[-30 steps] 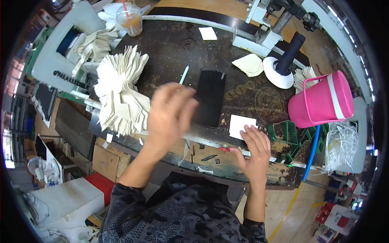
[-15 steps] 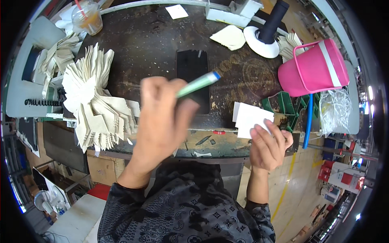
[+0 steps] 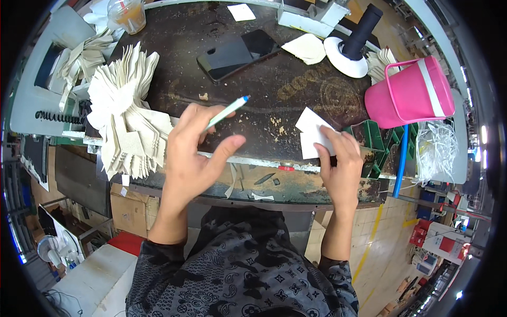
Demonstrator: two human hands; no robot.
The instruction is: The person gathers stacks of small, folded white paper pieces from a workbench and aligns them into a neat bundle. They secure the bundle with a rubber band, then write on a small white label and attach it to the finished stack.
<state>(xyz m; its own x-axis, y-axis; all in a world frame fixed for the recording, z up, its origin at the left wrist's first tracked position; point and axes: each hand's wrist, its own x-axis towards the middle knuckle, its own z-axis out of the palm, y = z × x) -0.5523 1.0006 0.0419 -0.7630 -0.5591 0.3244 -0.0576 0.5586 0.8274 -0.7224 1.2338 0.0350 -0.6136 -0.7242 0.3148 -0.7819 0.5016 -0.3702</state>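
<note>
My left hand (image 3: 186, 158) is raised over the table's front edge, thumb spread away. Between its fingers sits a light green pen (image 3: 228, 113), whose blue end points up and to the right. My right hand (image 3: 342, 168) grips a few small white paper pieces (image 3: 311, 126), fanned out at the front edge of the dark table (image 3: 211, 34). Farther back lies a black smartphone (image 3: 237, 55), turned at a slant. To the left of my left hand, a bundle of cream fabric pieces (image 3: 119, 100) spreads out in layers.
At the right stands a pink bucket (image 3: 404, 95) with a handle, beside green plastic holders (image 3: 372, 140) and a blue tube (image 3: 401, 164). A black cone on a white disc (image 3: 348, 58) is at the back right. A drink cup (image 3: 128, 18) stands far left.
The phone has shifted back and left and turned from upright to slanted. My left hand has lowered slightly and its thumb has opened out. My right hand has moved the papers a little left.
</note>
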